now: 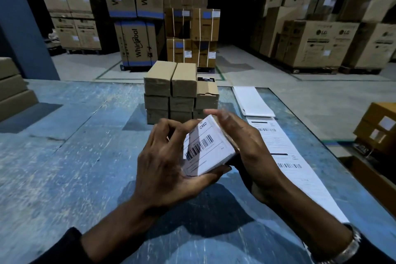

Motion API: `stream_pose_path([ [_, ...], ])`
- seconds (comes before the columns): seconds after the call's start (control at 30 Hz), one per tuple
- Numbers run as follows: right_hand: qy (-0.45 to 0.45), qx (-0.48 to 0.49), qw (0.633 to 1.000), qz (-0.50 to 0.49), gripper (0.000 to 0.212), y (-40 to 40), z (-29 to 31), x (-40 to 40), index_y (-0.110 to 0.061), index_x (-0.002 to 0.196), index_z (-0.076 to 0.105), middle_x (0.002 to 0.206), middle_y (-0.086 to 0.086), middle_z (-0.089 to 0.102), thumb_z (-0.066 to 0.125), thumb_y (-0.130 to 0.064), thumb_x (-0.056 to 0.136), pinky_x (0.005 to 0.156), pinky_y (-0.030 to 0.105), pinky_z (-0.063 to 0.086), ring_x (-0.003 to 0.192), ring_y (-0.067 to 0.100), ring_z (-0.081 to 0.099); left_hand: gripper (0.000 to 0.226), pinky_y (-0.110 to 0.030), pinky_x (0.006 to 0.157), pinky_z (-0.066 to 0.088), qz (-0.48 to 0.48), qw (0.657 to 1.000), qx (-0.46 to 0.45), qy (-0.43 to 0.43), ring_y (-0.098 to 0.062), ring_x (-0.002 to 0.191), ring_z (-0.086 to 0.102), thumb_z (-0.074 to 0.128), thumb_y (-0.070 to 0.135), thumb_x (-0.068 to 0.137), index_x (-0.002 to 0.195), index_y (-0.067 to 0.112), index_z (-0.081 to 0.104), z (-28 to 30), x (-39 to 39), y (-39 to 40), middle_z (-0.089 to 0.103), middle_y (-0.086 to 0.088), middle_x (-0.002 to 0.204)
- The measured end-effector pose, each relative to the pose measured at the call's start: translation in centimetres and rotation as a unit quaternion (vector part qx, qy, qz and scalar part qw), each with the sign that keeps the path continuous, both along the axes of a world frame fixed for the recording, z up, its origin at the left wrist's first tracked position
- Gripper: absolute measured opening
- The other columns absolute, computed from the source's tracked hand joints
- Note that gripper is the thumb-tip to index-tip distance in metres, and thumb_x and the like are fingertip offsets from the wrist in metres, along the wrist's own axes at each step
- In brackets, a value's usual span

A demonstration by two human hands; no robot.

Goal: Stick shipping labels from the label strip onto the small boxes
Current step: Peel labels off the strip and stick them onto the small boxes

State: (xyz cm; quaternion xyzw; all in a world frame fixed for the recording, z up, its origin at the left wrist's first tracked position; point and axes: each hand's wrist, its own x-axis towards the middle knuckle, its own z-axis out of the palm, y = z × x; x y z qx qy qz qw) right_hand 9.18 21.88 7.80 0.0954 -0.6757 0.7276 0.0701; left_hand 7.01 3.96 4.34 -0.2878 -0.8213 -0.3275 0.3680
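Left hand (162,165) fingers (169,133) curl round the near-left side of a small box (206,148) faced with a white barcode shipping label, thumb under its lower edge; right hand (242,143) grips its right side, fingers laid over the top corner, box tilted and held off the worn blue counter (64,135). Just behind the box, mid-counter, a three-high stack of plain small brown cardboard boxes (177,90). Long white label strip (285,156) with printed barcodes lies flat along the counter's right edge, blank white backing sheet (252,100) at its far end.
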Motion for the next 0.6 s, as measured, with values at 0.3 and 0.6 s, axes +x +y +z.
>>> stream_pose_path([
  [0.3, -0.14, -0.122, 0.982, -0.024, 0.033, 1.8, -0.4, -1.6, -0.02, 0.125, 0.076, 0.116, 0.013, 0.08, 0.063, -0.04, 0.101, 0.099, 0.05, 0.057, 0.111, 0.034, 0.076, 0.078, -0.03, 0.074, 0.058, -0.061, 0.995, -0.043, -0.07, -0.009, 0.111, 0.057, 0.072, 0.061, 0.083, 0.151, 0.025, 0.055, -1.0, -1.1, -0.5, 0.053, 0.009, 0.127],
  [0.6, -0.24, -0.164, 0.956, -0.034, 0.035, 3.3, -2.6, -4.0, -0.008, 0.113, 0.083, 0.121, 0.025, 0.076, 0.058, -0.027, 0.099, 0.113, 0.051, 0.05, 0.109, 0.041, 0.071, 0.065, -0.034, 0.075, 0.061, -0.049, 0.989, -0.092, -0.108, -0.001, 0.113, 0.058, 0.07, 0.064, 0.082, 0.138, 0.032, 0.068, -1.4, -1.0, -0.8, 0.059, 0.021, 0.131],
])
